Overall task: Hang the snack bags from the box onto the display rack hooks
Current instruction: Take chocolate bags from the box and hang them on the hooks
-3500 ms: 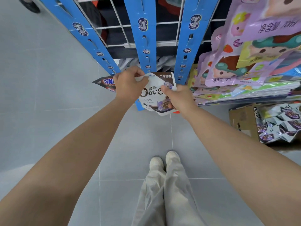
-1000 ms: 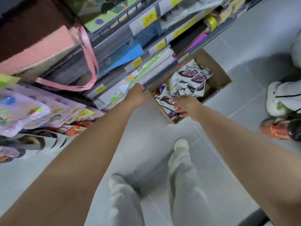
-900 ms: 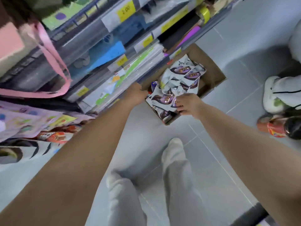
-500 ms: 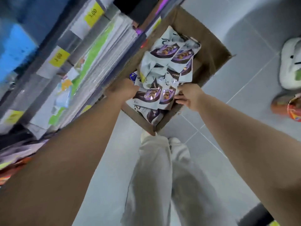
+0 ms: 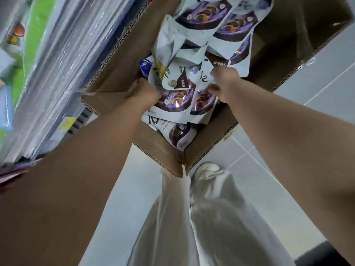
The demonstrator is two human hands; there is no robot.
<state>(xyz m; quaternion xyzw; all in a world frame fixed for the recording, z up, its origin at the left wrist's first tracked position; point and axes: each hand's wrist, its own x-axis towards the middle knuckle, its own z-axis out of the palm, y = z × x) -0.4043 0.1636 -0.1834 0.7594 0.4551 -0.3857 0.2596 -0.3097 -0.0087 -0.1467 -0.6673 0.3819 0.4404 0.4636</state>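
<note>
Cardboard box (image 5: 159, 150) on the tiled floor (image 5: 299, 135), flaps open, just beside plastic-wrapped stock (image 5: 48, 73); holds a loose heap of snack bags (image 5: 211, 25), white with purple panels, overlapping and mostly flat. Looks like the picking step, with nothing yet lifted clear. Right hand (image 5: 224, 83) down in the box, thumb and fingers curled round the top edge of the front bag (image 5: 201, 102). Left hand (image 5: 145, 93) against the left edge of a neighbouring bag (image 5: 172, 102), fingers bent downward, tips hidden (gripping or only steadying, cannot tell). Next probably calls for drawing one bag free without dragging the others along, then turning to the rack, out of view, and lining the bag's top up with a hook.
</note>
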